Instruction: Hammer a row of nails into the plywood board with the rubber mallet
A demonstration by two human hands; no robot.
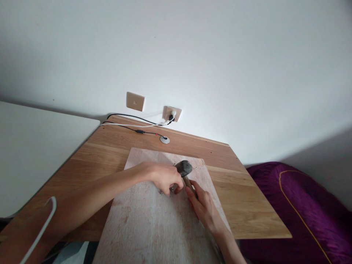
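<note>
A hammer (184, 168) with a dark metal head and a wooden handle is in my right hand (202, 202), whose fingers wrap round the handle just below the head. My left hand (166, 178) reaches across from the left, its fingers curled down onto the wooden board (154, 220). Small metal pieces (172, 190), which look like nails, show at its fingertips; what the fingers pinch is hidden. To the right of the hammer head, a thin nail (195, 167) shows at the board's far end.
The board lies on a wooden desk (255, 209) against a white wall. Black and white cables (132, 125) run to a wall socket (177, 113) past a round cable grommet (165, 139). A white panel (41, 146) stands at left, purple fabric (308, 212) at right.
</note>
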